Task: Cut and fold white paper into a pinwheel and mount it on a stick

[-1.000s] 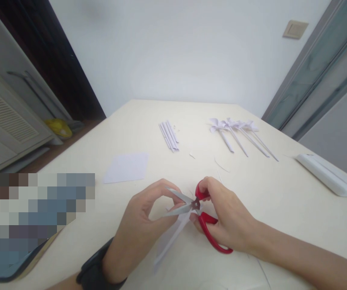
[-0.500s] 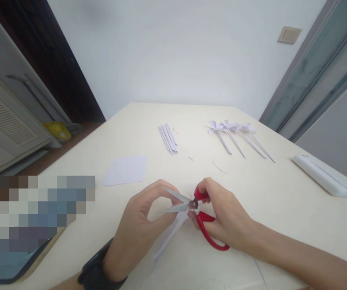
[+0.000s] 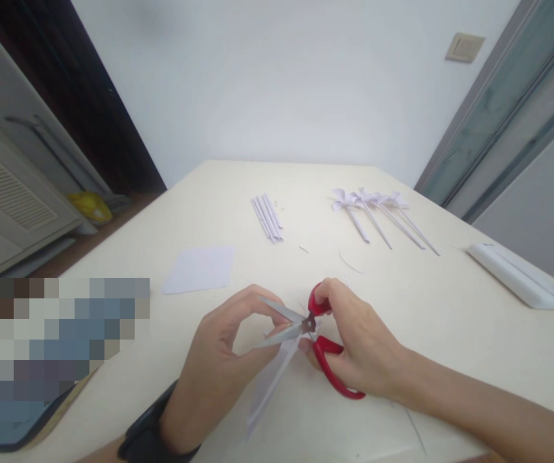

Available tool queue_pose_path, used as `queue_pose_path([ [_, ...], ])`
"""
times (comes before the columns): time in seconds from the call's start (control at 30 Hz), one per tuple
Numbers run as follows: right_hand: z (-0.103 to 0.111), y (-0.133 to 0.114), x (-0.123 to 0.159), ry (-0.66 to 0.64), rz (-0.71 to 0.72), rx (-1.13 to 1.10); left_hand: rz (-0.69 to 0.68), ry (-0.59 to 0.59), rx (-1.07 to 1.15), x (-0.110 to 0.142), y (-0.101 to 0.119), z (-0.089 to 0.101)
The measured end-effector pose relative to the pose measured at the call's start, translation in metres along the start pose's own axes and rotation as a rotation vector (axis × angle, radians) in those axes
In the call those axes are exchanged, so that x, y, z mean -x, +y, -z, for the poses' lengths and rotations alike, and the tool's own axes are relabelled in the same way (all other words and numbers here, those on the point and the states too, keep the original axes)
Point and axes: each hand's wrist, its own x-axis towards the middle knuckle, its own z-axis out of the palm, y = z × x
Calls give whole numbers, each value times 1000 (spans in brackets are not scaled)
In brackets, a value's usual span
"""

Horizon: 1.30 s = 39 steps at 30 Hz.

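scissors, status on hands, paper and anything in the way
Right hand holding scissors, blades open. Left hand at folded paper, fingertips partly hidden behind blades. In the way: left thumb, close to lower blade.

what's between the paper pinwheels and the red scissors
Thin strips, likely paper, lie between the pinwheels and the scissors in the head view.

Both hands (image 3: 369,344), open scissors (image 3: 308,323), folded paper (image 3: 271,382), pinwheels (image 3: 378,200)

The red-handled scissors (image 3: 309,324) have smooth plastic grips (image 3: 328,347) and grey metal blades (image 3: 284,335); the folded white sheet (image 3: 273,381) is matt paper; the cream tabletop (image 3: 200,199) looks smooth, faintly glossy.
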Motion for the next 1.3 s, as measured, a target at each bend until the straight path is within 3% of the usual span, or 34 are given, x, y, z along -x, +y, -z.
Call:
queue_pose_path([
  [0.57,-3,1,1,26,17,-4,10,1,-5,0,4,0],
  [1.3,-1,0,1,-19,-62,25,26,22,-20,0,3,-2],
])
